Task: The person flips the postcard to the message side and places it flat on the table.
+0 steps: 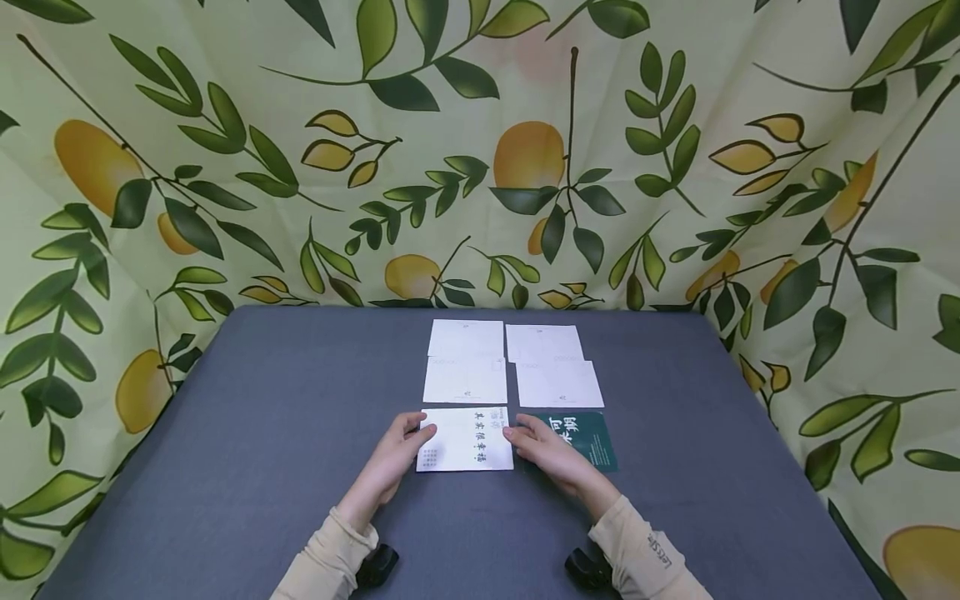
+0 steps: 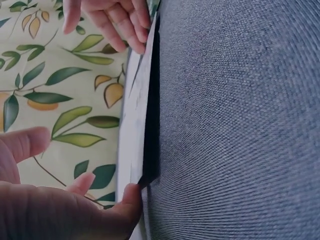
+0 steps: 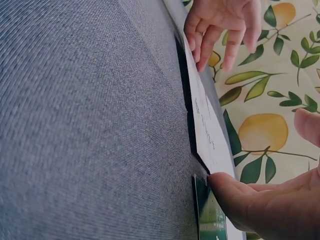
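Note:
A white card (image 1: 461, 446) printed with dark Chinese characters lies between my two hands. My left hand (image 1: 393, 450) holds it at the left edge, the thumb over that edge. At the right edge my right hand (image 1: 551, 454) holds it likewise, thumb tip at the margin. Both wrist views show the card (image 2: 136, 110) nearly edge-on, with a dark gap of shadow under its near side. Some fingers of each hand stand away from it. A dark green card (image 1: 596, 437) with white characters lies on the table, partly hidden beneath my right hand.
Beyond the hands, several white cards (image 1: 465, 381) lie face down in two columns on the blue-grey tabletop (image 1: 300, 392). A leaf-and-fruit patterned cloth (image 1: 450, 208) hangs behind and at both sides of the table.

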`<action>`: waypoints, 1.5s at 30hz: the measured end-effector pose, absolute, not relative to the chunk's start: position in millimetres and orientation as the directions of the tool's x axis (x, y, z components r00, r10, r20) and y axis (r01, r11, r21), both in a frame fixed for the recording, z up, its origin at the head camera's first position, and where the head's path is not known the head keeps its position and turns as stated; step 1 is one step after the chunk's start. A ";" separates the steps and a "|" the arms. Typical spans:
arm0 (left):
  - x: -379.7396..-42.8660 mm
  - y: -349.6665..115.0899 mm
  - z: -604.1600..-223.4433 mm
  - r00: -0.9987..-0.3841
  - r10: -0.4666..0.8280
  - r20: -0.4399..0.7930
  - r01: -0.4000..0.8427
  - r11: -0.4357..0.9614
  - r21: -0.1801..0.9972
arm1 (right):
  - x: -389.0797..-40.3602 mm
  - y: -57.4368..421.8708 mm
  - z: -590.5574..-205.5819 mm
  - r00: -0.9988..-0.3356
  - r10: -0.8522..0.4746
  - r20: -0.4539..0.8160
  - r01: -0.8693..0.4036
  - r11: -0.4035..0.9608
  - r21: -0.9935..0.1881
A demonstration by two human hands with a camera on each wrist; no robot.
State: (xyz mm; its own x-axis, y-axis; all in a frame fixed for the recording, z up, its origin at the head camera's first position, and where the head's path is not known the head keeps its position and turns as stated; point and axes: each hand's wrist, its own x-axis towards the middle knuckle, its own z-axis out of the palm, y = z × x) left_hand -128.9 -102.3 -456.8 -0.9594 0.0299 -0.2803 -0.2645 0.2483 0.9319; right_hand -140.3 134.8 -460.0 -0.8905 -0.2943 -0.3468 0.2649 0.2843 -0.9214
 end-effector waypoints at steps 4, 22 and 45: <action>-129.4 -103.8 -457.5 -0.960 0.032 -0.277 -0.266 0.186 0.946 | -141.2 133.4 -459.1 -0.906 -0.264 -0.331 0.260 0.271 -0.927; -137.2 -104.5 -460.2 -0.988 -0.050 -0.145 -0.148 0.069 0.987 | -150.8 129.7 -455.8 -0.980 0.072 -0.187 0.191 0.059 -0.980; -138.8 -100.6 -453.6 -0.987 -0.136 -0.090 -0.101 0.069 0.993 | -149.8 134.0 -452.9 -0.973 0.129 -0.194 0.203 0.063 -0.977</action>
State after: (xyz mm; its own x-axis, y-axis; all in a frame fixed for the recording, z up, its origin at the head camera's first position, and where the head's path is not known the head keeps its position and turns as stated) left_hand -138.8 -100.6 -453.6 -0.9866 -0.1360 -0.0905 -0.1005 0.0691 0.9925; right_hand -149.8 134.0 -452.9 -0.9726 0.1288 -0.1938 0.2031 0.0632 -0.9771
